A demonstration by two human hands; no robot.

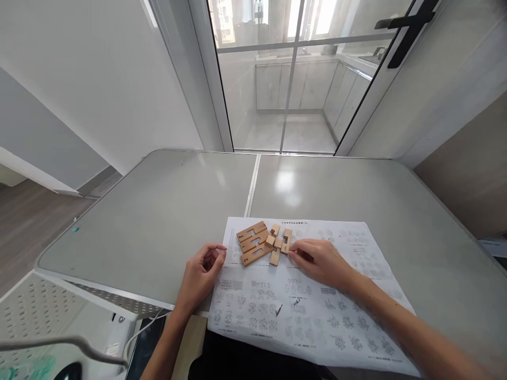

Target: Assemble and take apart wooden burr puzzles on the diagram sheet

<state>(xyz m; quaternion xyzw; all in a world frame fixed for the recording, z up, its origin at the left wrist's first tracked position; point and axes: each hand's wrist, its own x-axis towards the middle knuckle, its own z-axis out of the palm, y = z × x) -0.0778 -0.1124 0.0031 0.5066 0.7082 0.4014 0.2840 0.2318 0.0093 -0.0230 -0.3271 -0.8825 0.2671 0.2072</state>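
Desk (158, 211): your grey two-panel desk fills the middle of the view, with a seam running from its far edge toward you; it carries everything listed below.
Glass door (293, 79): beyond the desk's far edge, metal-framed, with pale cabinets visible through it.
Instruction sheet (317, 311): a large white printed sheet lies flat on the near right part of the desk; rows of small diagrams cover it, two pen ticks sit near its middle, and its near edge overhangs the desk toward you.
Right hand (320, 261): your right hand rests on the sheet, fingers drawn together, its fingertips touching the right end of the small blocks; whether it actually grips one, you cannot tell.
Left hand (202, 274): your left hand lies at the sheet's left edge, loosely curled, thumb and forefinger close but holding nothing, just left of the wooden pieces.
Notched wooden plates (251, 243): three flat notched pieces lie side by side at the sheet's far left corner, angled; the nearest one bears a printed digit.
Small blocks (278, 244): a cluster of short wooden blocks lies touching the right side of the plates, between your two hands.
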